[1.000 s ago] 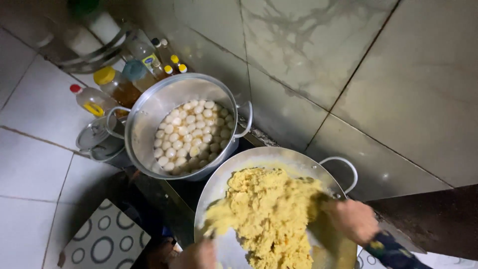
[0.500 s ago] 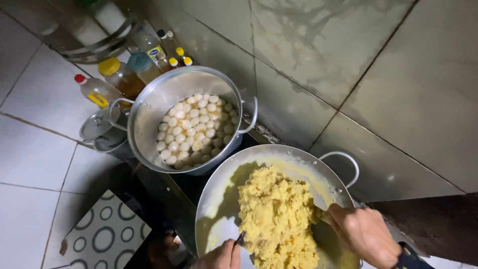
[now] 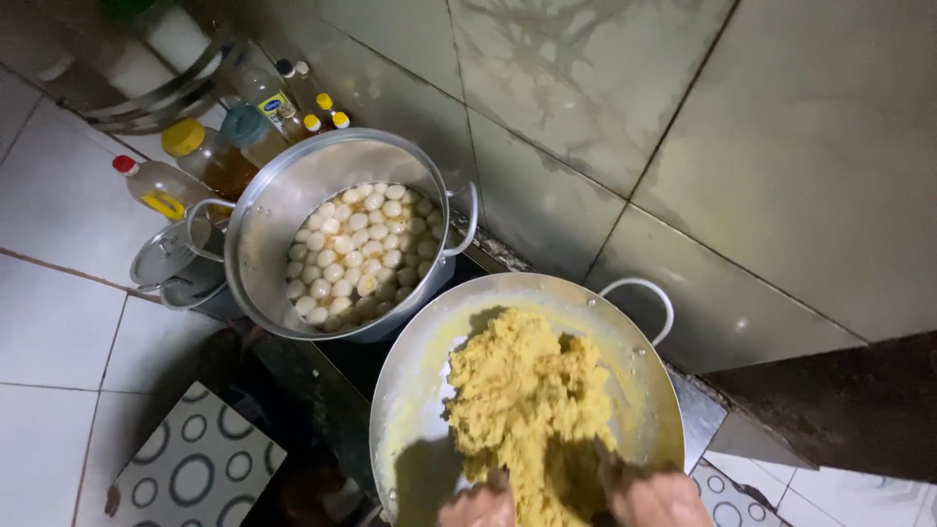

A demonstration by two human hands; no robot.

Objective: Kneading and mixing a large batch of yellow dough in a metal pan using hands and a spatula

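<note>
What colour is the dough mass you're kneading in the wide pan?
Yellow, crumbly dough mass in the silver wide pan; head view shows it.

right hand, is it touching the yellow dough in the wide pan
Touching. The head view shows the right hand pressed into the near edge of the yellow dough in the wide pan, with no gap.

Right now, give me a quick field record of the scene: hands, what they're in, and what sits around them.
left hand: at bottom edge, pressed into the yellow crumbly mass
right hand: at bottom edge, also in the mass
wide metal pan: holds the mass; loop handle on far side
big steel pot: up-left of the pan, full of small pale balls
bottles: cluster beyond the pot, by the tiled wall
patterned mat: on floor, lower left
</note>
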